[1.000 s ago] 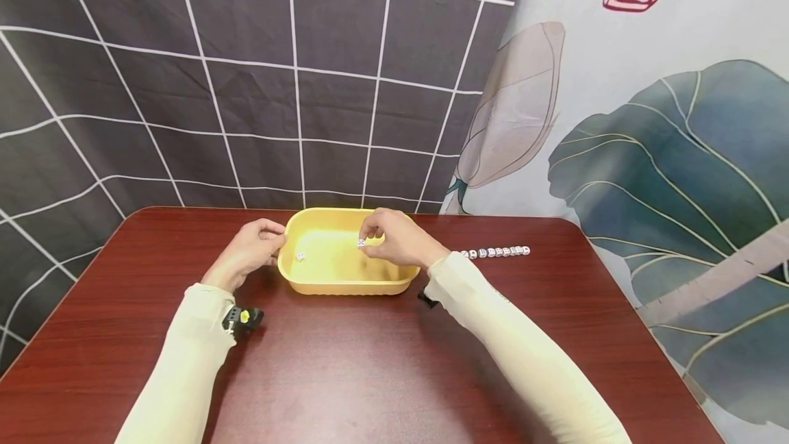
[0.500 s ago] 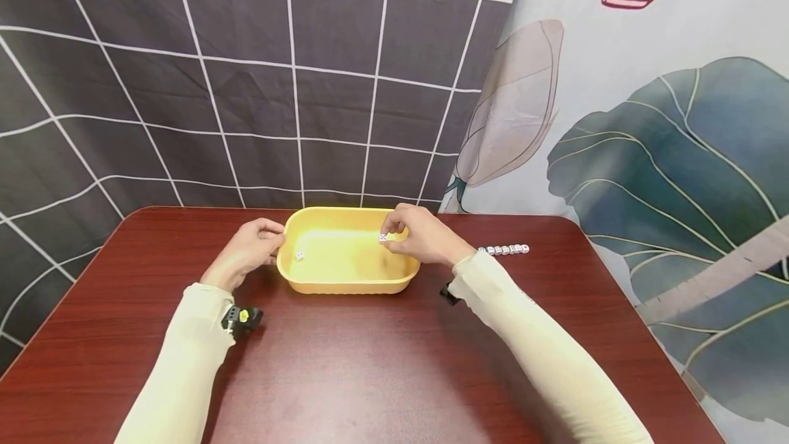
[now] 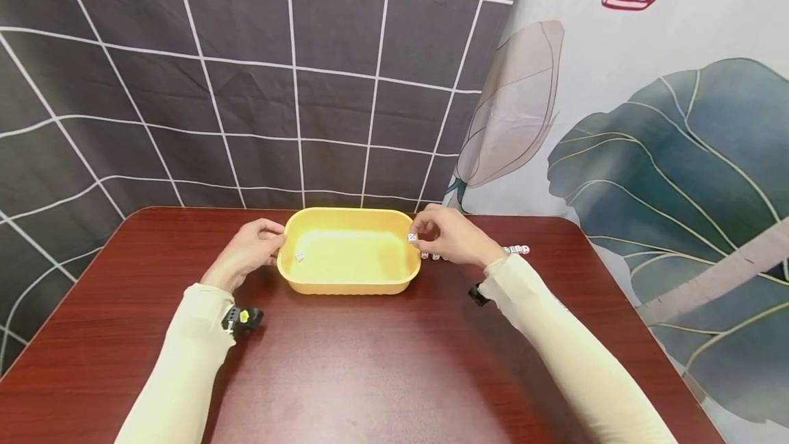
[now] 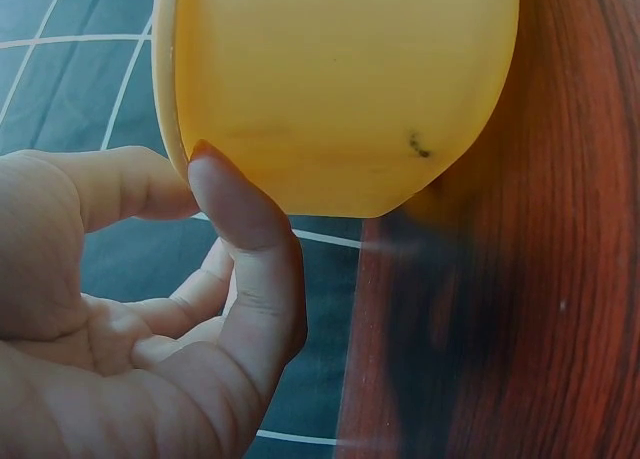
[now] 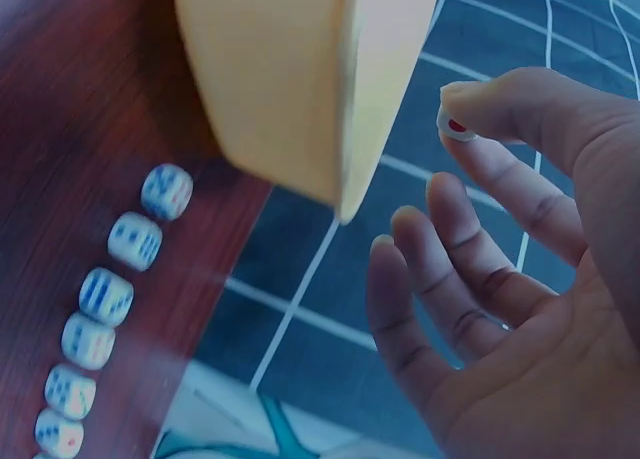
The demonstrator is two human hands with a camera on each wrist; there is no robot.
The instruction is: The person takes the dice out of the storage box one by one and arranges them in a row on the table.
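A yellow oblong basin [image 3: 348, 288] stands near the table's back edge, with one white die [image 3: 300, 256] inside at its left. My left hand [image 3: 249, 252] pinches the basin's left rim between thumb and forefinger, as the left wrist view shows on the basin wall [image 4: 340, 89]. Over the basin's right rim, my right hand [image 3: 453, 235] pinches another die [image 3: 412, 238] between thumb and forefinger. In the right wrist view, a red dot shows on this held die [image 5: 457, 127], and the other fingers are spread apart from it.
Right of the basin, a row of several dice [image 5: 107, 297] runs along the dark red table [image 3: 345, 362]; my right hand hides part of it in the head view. A dark gridded cloth [image 3: 246, 88] and a leaf-patterned cloth [image 3: 678, 156] hang behind the table.
My right hand has moved to the right with the pinched die, from over the basin's inside to its right rim. The left hand and the basin have stayed put.
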